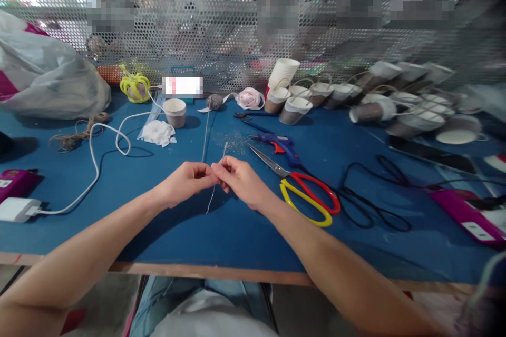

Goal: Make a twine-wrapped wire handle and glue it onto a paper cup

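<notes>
My left hand [187, 183] and my right hand [239, 179] meet above the middle of the blue table, fingertips pinched together. Grey yarn [206, 137] runs from a small ball [214, 101] at the back down to my left fingers. Out of my right fingers pokes a thin pale stick-like piece [225, 149], upward and slightly tilted. A thin whitish twisted strand [211, 201] hangs below the fingertips; whether it joins the piece above is hidden. Right of my hands lie scissors [302, 189] with red and yellow handles and a blue glue gun [280, 146].
Small cups with looped handles [294, 110] crowd the back right, before a perforated metal screen [229, 37]. A white cup [174, 112], white lace [157, 132] and a white cable [95, 163] lie left. Black cable [356, 205] coils near a purple power strip [466, 216].
</notes>
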